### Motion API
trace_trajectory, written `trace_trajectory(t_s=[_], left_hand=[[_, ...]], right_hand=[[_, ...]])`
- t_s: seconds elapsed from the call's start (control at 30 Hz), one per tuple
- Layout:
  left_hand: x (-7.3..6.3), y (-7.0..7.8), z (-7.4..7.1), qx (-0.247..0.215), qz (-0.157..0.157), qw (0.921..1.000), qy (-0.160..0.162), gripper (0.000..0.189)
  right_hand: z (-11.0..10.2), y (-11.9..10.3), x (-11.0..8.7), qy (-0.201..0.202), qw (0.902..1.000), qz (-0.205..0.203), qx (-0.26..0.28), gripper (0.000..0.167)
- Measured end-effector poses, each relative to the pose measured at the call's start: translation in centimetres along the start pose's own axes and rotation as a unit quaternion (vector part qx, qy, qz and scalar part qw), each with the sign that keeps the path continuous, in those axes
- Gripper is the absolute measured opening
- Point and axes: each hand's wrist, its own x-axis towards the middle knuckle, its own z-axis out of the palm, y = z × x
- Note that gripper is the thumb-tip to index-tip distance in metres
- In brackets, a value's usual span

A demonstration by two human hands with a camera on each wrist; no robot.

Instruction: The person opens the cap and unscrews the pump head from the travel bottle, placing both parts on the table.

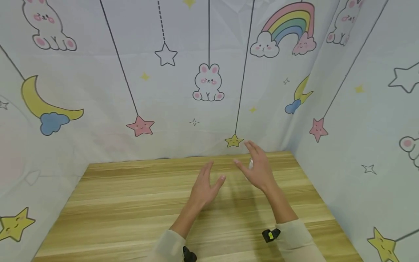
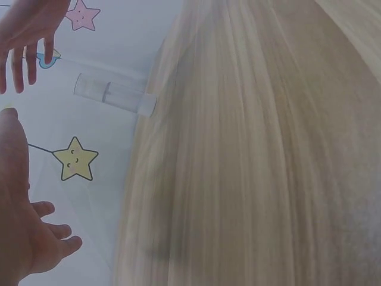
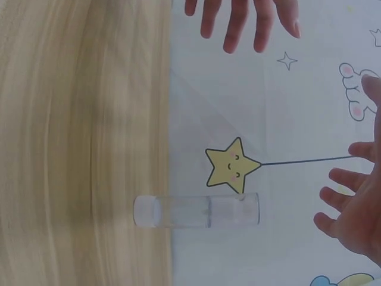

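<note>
A clear cylindrical bottle [image 3: 184, 212] with a whitish lower end stands upright near the back edge of the wooden table [image 1: 131, 203]. It shows whole in both wrist views; in the head view the right hand hides most of this bottle [image 1: 251, 163]. My right hand [image 1: 260, 171] is raised close in front of it, fingers extended and thumb spread, holding nothing. To its left, my left hand [image 1: 204, 189] hovers over the table, also empty, with thumb apart from the fingers. The palms roughly face each other across a gap.
A white cloth [image 1: 176, 98] printed with stars, rabbits and a rainbow hangs right behind the table, and more of it runs along both sides. Black wrist devices [image 1: 271, 235] sit at the light sleeves [image 1: 294, 234].
</note>
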Motion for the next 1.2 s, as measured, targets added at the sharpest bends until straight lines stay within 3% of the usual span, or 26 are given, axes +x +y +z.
trace_trajectory(t_s=[0.3,0.67,1.2], left_hand=[[0.0,0.5,0.6,-0.012,-0.009,0.9999,-0.004,0.084],[0.4,1.3,1.6,-0.026,0.007,0.9996,-0.007,0.082],[1.2,3.0,2.9,-0.028,-0.002,0.9995,-0.013,0.084]], right_hand=[[-0.8,0.9,0.0,0.004,0.9997,0.014,0.021,0.074],[-1.8,1.3,-0.4,0.001,0.9872,0.094,0.129,0.073],[-1.8,3.2,-0.7,0.03,0.9767,0.109,0.182,0.063]])
